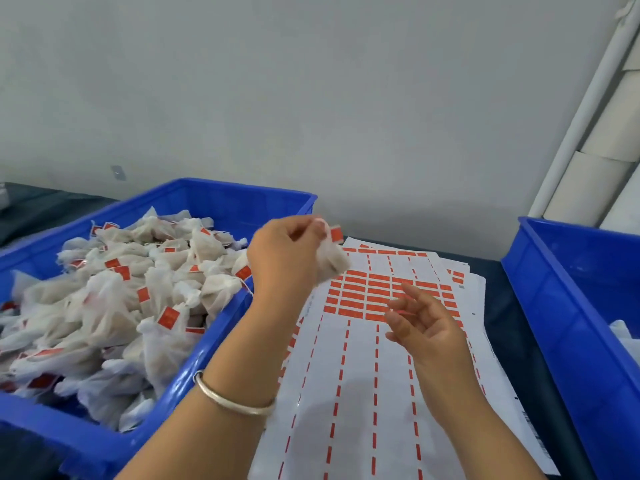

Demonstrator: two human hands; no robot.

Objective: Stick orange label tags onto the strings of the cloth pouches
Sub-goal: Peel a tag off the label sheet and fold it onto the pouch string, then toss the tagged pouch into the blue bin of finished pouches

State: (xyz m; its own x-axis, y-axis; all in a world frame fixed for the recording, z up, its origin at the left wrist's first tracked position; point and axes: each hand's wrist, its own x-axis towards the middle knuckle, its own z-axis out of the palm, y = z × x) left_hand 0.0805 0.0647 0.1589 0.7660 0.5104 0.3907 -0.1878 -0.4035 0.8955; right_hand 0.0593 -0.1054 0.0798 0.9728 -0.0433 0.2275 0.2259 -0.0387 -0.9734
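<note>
1. A white cloth pouch (331,259) hangs below the pinch of the left hand (284,252).
2. An orange label tag (336,234) sits just right of that pinch.
3. Orange labels on the sheet (367,296) lie beneath.

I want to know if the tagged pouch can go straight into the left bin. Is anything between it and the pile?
Nothing visible blocks it. The left hand holds the pouch in the air just right of the left blue bin, whose top is open above the pile.
</note>
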